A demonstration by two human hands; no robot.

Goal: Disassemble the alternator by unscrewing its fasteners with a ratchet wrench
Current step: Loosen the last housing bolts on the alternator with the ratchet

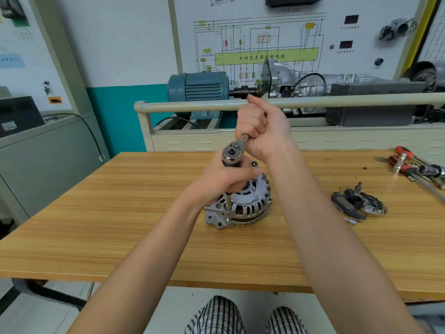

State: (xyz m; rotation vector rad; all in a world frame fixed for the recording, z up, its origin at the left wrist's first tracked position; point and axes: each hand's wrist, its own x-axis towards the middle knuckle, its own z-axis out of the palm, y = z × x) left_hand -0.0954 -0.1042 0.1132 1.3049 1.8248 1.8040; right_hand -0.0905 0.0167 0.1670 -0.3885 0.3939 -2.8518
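A silver alternator (243, 206) stands on the wooden table (120, 225) near its middle. A ratchet wrench (233, 151) sits above it, with a long extension and socket (228, 203) reaching down onto a fastener at the housing's left front. My left hand (222, 180) grips the extension just under the ratchet head. My right hand (261, 127) grips the wrench handle, which points away from me and is mostly hidden in the fist.
Removed alternator parts (356, 201) lie to the right, with a small bolt (350, 221) beside them. Red-handled tools and sockets (419, 167) lie at the table's far right. A training rig with a blue motor (199, 86) stands behind a rail (192, 106).
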